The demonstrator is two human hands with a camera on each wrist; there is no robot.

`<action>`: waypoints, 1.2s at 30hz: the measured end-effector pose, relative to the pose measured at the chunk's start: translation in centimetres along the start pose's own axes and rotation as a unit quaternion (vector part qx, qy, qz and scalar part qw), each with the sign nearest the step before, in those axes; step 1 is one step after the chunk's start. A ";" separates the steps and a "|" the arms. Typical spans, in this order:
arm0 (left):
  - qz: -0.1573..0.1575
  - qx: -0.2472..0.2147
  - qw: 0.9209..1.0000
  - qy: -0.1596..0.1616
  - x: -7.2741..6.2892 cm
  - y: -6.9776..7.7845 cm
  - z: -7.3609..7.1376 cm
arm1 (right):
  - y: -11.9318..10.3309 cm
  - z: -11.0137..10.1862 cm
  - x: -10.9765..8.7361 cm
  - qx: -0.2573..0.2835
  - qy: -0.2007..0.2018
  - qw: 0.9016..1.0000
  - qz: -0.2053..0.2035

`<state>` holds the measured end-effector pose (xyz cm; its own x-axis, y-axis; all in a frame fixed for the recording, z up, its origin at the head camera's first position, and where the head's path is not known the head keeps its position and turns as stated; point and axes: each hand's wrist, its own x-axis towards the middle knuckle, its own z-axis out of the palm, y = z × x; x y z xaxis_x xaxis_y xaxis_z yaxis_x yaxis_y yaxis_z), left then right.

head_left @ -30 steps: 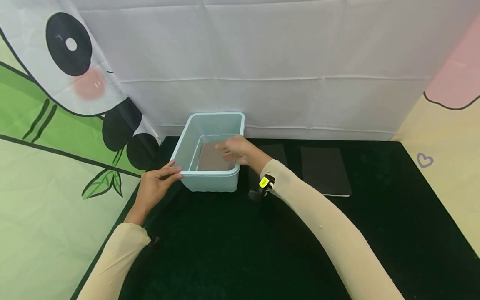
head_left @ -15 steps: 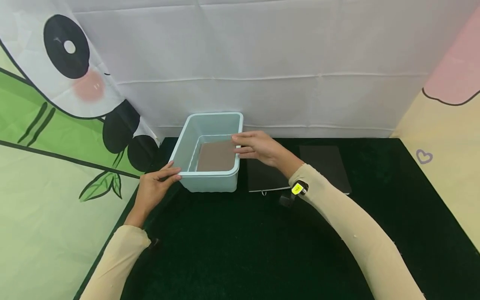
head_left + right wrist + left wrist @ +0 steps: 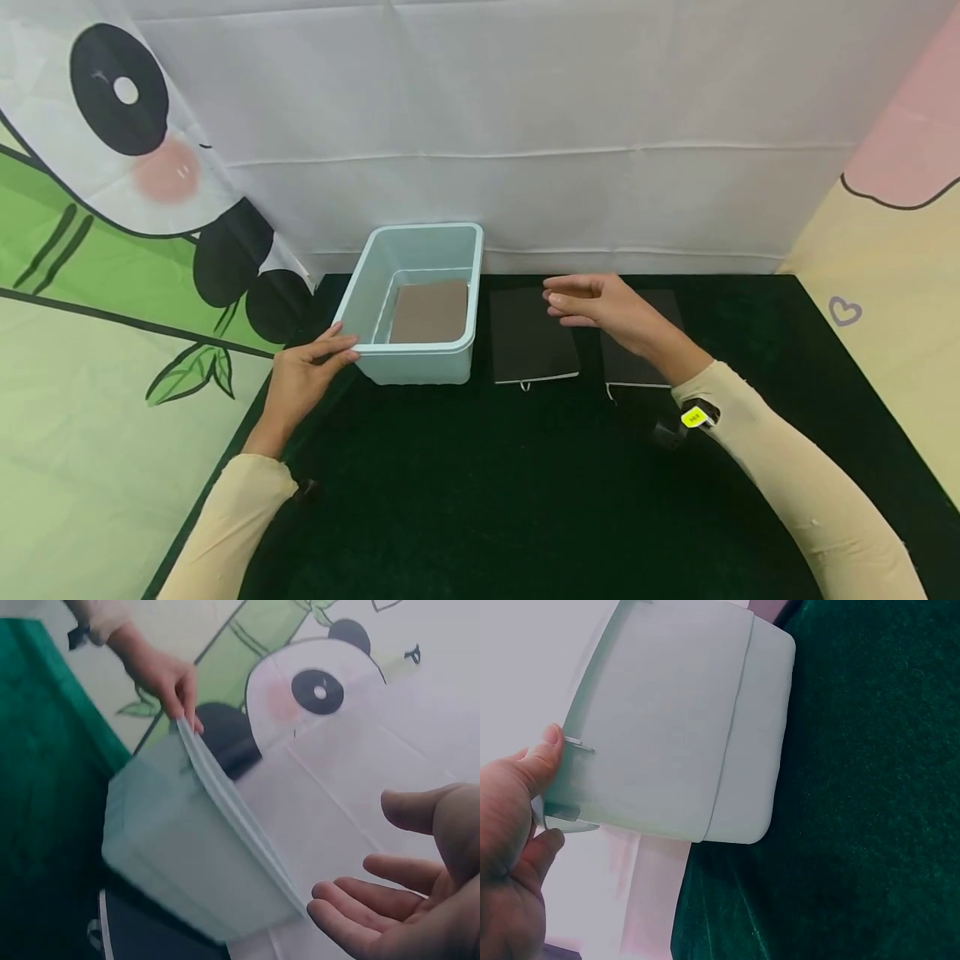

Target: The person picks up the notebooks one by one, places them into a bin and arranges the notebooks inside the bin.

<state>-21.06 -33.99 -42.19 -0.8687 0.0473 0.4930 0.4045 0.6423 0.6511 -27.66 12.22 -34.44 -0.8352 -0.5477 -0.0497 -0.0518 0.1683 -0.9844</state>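
Note:
A pale blue plastic bin (image 3: 416, 367) stands at the back left of the dark green table. My left hand (image 3: 295, 388) pinches its rim at the near left corner, thumb and fingers on either side, also seen on the hand (image 3: 525, 802) in the left wrist view. A flat brown rectangular piece (image 3: 431, 312) lies on the bin's floor. To the right of the bin, two black notebooks with ribbon markers lie side by side: the left notebook (image 3: 531, 346) and the right notebook (image 3: 633, 362). Above them hovers my right hand (image 3: 600, 308), fingers loosely extended, holding nothing.
The green cloth-covered table (image 3: 480, 492) stretches toward me and to the right. Behind it hangs a white fabric backdrop (image 3: 540, 100), with a printed panda (image 3: 168, 167) at the left. The bin stands close to the backdrop.
My right hand has moved out of the bin, over its right rim, and rightward above the notebooks, uncovering the left notebook. My left hand has stayed on the bin's corner.

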 end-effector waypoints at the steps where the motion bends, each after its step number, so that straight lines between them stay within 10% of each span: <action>1: 0.000 0.000 1.000 0.001 0.0 0.0 0.0 | 0.4 -0.5 -0.4 -0.011 0.006 1.000 0.000; 13: -0.004 -0.008 1.000 0.003 0.0 0.3 0.3 | 6.5 -5.3 -5.5 -0.170 0.106 0.979 0.033; 22: -0.002 -0.009 1.000 0.002 -0.1 3.5 0.0 | 10.4 -8.1 -8.9 -0.264 0.146 0.952 0.057; 29: 0.006 -0.013 1.000 -0.003 0.0 3.5 -0.4 | 13.5 -9.5 -10.3 -0.358 0.150 0.920 0.058; 36: 0.000 -0.009 1.000 -0.005 -0.1 3.6 -0.5 | 15.5 -10.0 -10.9 -0.387 0.146 0.909 0.056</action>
<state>-19.40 -32.05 -39.64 -0.8720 0.0554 0.4864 0.4089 0.6289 0.6613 -24.89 29.00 -47.50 -0.9625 -0.2709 0.0161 -0.2336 0.7967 -0.5573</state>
